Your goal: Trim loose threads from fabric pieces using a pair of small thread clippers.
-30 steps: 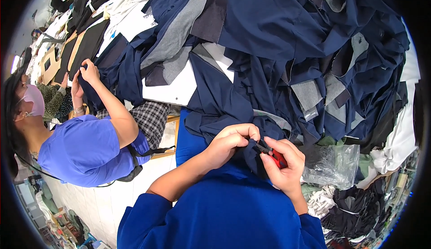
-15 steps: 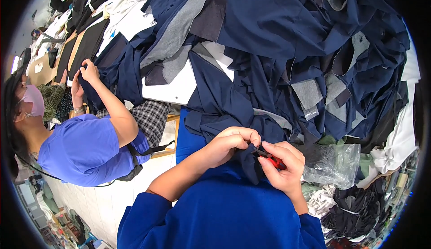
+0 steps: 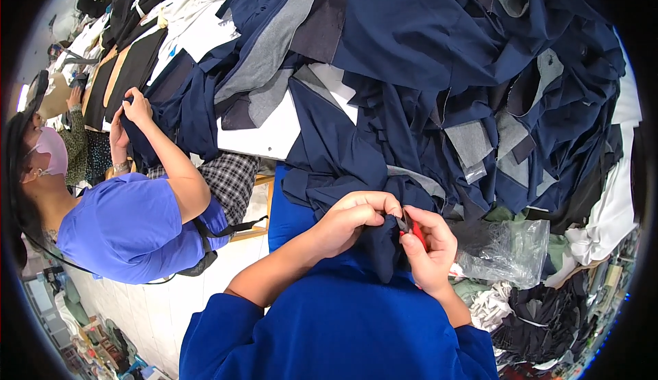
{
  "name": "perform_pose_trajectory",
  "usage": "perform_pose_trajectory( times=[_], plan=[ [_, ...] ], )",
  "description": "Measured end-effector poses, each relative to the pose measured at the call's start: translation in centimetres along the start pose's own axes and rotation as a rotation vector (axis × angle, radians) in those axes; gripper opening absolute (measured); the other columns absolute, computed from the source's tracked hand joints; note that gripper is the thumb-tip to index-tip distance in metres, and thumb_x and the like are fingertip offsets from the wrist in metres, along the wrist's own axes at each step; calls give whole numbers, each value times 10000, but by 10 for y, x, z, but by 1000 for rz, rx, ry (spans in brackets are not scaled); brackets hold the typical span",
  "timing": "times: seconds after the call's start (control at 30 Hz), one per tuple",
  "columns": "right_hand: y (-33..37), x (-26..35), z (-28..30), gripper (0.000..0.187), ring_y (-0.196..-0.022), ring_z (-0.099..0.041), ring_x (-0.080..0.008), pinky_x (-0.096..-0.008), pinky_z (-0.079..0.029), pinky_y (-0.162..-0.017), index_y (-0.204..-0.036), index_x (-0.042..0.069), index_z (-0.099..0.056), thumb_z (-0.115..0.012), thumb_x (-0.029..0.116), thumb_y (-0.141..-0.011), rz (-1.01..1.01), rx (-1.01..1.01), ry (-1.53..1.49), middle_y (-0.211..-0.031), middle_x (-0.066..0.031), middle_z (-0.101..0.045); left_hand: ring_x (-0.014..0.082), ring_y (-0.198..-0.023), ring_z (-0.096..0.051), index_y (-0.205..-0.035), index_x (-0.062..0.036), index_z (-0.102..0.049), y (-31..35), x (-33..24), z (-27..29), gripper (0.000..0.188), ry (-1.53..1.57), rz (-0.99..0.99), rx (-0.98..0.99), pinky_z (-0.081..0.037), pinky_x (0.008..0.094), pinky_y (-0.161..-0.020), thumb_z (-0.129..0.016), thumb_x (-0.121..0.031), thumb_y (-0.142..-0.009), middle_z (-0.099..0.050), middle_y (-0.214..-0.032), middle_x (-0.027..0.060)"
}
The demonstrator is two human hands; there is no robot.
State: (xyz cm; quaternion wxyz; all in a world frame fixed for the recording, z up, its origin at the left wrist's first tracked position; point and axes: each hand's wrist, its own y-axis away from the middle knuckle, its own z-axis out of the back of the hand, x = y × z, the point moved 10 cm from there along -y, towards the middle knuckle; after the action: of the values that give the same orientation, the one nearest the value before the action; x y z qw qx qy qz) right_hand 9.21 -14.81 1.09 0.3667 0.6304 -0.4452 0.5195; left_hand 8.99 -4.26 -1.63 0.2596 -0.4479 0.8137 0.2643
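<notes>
Navy fabric [image 3: 381, 251] is pinched between the fingers of my left hand [image 3: 348, 223], with part of it hanging down in front of my chest. My right hand [image 3: 433, 251] is closed around small red-handled thread snips [image 3: 418, 234]. The dark blades point up and left, close to the pinched edge of the cloth. Whether they touch the cloth is hidden by my fingers. Beyond my hands the navy cloth [image 3: 336, 153] runs up onto the heaped table.
Navy garments with grey pieces [image 3: 425, 30] cover most of the white table [image 3: 257, 140]. Clear plastic bags [image 3: 510, 253] lie at the right, above dark and white cloth bundles [image 3: 541, 322]. At the left, a co-worker in a purple shirt [image 3: 137, 226] handles navy cloth.
My right hand has turned more upright, bringing the snips' blades steeper beside the cloth. My left hand keeps its pinch, almost in place. At far left, another person's hand has shifted.
</notes>
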Motion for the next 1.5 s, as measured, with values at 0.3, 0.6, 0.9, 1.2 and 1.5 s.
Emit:
perform_pose_trajectory(
  times=[0.3, 0.6, 0.9, 1.2, 1.5],
  plan=[
    [0, 44, -8, 313, -662, -552, -130, -227, -438, -589, -1074, -34, -620, -672, -30, -765, 398, 1, 523, -781, -80, -591, 89, -906, -518, -906, 11, -580, 2, -2, -4, 207, -21, 33, 20, -383, 212, -840, -438, -42, -765, -583, -932, 23],
    [-1, 70, -16, 358, -590, -621, -183, -254, -424, -529, -985, -5, -664, -760, -1, -641, 507, 44, 640, -718, -95, -657, 102, -914, -511, -872, 14, -575, 0, -8, -2, 182, -118, -30, 43, -382, 235, -852, -444, -29, -753, -574, -923, 28],
    [-3, 72, -20, 344, -567, -609, -150, -242, -387, -502, -971, 24, -686, -760, 21, -634, 470, 70, 752, -708, -58, -654, 86, -881, -513, -864, 10, -585, 2, -8, -2, 174, -128, -18, 53, -388, 219, -828, -448, -30, -764, -576, -900, 7],
    [-4, 69, -21, 352, -569, -605, -151, -243, -388, -508, -981, 22, -688, -766, 29, -638, 443, 102, 736, -710, -53, -652, 62, -869, -498, -863, 0, -582, 2, -8, -4, 162, -188, -17, 100, -384, 205, -801, -449, -14, -770, -571, -896, -6],
    [-1, 58, 6, 326, -566, -539, -128, -222, -407, -532, -1045, -40, -638, -702, -23, -726, 352, -126, 585, -731, -88, -615, 61, -885, -498, -884, 5, -574, 2, -6, -7, 168, -215, 12, 57, -382, 208, -822, -441, -8, -781, -571, -906, -1]
  ],
)
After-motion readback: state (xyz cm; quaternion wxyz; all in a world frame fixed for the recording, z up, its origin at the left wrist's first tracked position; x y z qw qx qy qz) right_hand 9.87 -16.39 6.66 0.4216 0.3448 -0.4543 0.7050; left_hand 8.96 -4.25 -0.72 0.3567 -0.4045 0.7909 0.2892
